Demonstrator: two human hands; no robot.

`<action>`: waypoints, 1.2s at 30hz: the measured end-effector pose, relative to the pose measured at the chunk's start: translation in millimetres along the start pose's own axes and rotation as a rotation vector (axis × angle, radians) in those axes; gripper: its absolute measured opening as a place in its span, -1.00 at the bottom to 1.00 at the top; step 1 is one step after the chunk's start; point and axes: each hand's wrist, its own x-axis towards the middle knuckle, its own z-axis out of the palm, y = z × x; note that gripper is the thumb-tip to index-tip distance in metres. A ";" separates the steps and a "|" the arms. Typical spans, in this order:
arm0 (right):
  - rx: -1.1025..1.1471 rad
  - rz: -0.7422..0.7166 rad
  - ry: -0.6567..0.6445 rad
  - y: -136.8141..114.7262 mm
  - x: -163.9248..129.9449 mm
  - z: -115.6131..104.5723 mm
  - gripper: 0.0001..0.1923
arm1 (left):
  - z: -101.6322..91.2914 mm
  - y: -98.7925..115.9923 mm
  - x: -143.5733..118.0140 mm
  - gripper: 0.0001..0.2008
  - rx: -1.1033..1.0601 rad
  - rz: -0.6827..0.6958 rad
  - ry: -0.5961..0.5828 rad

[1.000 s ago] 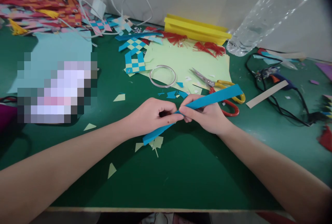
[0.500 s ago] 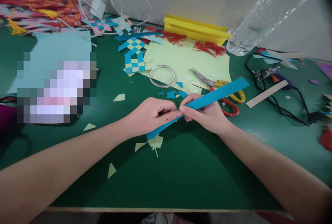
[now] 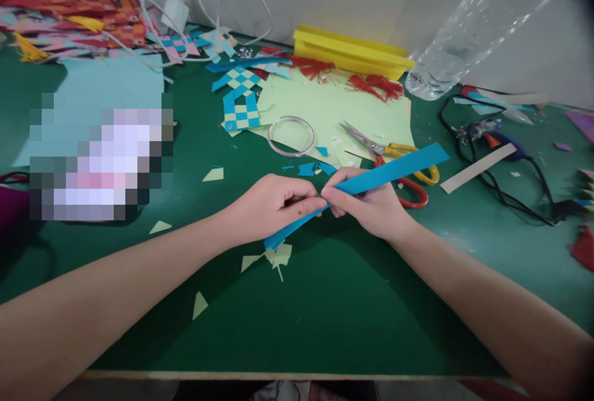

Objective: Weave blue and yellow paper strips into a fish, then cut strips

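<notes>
Both hands pinch a long blue paper strip [image 3: 394, 169] near its middle, held slanted above the green table. My left hand [image 3: 278, 206] is closed on it, thumb on top, with the strip's lower end poking out beneath the palm. Right beside it, my right hand [image 3: 364, 203] grips the strip between thumb and fingers; the far end reaches up to the right, over the scissors [image 3: 411, 194] with red and yellow handles. Pale green paper scraps [image 3: 279, 255] lie below the left hand. Behind the hands is a thin ring [image 3: 291, 136] on light green paper [image 3: 371, 116].
Checkered woven paper pieces [image 3: 241, 110] lie at the back, near red tassels [image 3: 375, 86] and folded yellow paper [image 3: 352, 53]. A plastic bottle [image 3: 477, 23] leans at the back right. Black cord [image 3: 501, 184] and a beige strip [image 3: 477, 168] lie right. A blurred-out device [image 3: 106, 166] sits left.
The strip's upper right end has dipped slightly and shifted a little to the right. Both hands keep their pinch in nearly the same place.
</notes>
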 end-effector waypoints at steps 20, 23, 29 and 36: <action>0.401 0.045 0.300 3.6 5.5 2.3 -0.81 | -0.7 2.4 -3.1 -0.75 -0.203 -0.150 -0.023; 0.318 0.022 0.253 6.4 4.3 1.1 -0.85 | -1.3 2.5 -3.2 -0.73 -0.179 -0.123 -0.023; 0.030 0.049 0.081 -0.1 0.4 2.3 -0.78 | -1.2 2.2 -3.6 -0.66 -0.124 -0.094 -0.018; 0.073 0.055 0.091 -3.7 2.6 4.8 -0.72 | -0.8 -0.1 -3.7 -0.67 -0.136 -0.081 -0.030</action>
